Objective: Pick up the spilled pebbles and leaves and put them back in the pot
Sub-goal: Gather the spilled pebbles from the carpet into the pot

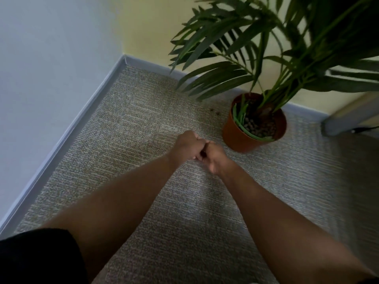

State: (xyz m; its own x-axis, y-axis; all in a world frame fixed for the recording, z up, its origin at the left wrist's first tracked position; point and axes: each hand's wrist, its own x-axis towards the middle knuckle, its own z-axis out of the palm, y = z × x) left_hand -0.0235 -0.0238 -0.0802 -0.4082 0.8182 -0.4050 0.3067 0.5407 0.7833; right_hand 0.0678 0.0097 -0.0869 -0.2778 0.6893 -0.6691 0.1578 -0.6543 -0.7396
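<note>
Left hand (187, 146): fingers curled inward, knuckles up, pressed against the right hand above the carpet, just left of the pot. Contents of the grip hidden; cannot tell whether it holds anything.
Right hand (215, 155): fingers likewise curled, touching the left hand. A small dark spot shows in the gap where the two hands meet; too small to identify, so what the fingers close on cannot be told.
Pot (238, 136): terracotta-coloured, upright on the carpet, right of centre, near the far wall.
Pot contents: brown pebbles (254, 126) on the surface; several loose green leaves (249, 132) lie along the near inner rim.
Plant (264, 64): palm-like, long dark green fronds spreading left and right above the pot.
Spill on floor: two or three small dark specks (215, 111) on the carpet just left of the pot, on the far side of the hands.
Carpet (143, 119): grey-beige, ribbed weave.
Walls: pale blue-grey wall (51, 58) at left, yellow wall (147, 27) at far side, grey skirting along both.
Far right: grey furniture leg (348, 117), dark cable beside it.
</note>
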